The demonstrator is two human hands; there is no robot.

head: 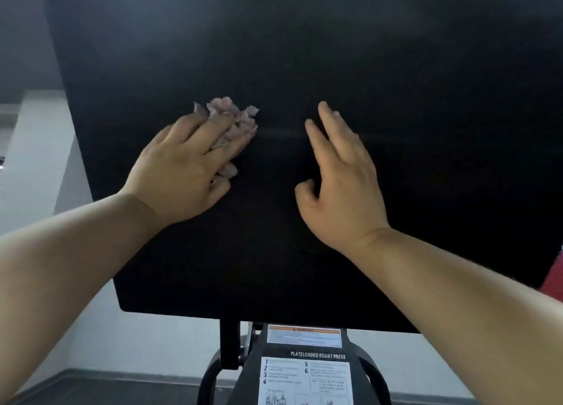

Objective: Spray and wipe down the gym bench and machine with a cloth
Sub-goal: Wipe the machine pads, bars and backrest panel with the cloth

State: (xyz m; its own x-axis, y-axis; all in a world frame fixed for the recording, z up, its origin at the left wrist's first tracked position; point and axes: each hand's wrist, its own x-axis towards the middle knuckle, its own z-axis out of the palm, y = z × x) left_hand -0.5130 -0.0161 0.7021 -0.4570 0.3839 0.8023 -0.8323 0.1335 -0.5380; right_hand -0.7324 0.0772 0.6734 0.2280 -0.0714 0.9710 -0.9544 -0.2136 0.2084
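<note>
A large black panel (396, 100) of the squat press machine fills most of the view. My left hand (182, 167) presses a crumpled pinkish cloth (236, 115) flat against the panel, left of its centre; the cloth shows above and beside my fingers. My right hand (341, 179) lies on the panel just to the right, fingers straight and slightly spread, holding nothing. No spray bottle is in view.
Below the panel's lower edge stands the black machine frame (228, 350) with a white instruction label (304, 380) reading "PLATELOADED SQUAT PRESS" and an orange-topped warning sticker (304, 336). A pale wall (39, 161) lies to the left. Something red (556, 279) shows at the right edge.
</note>
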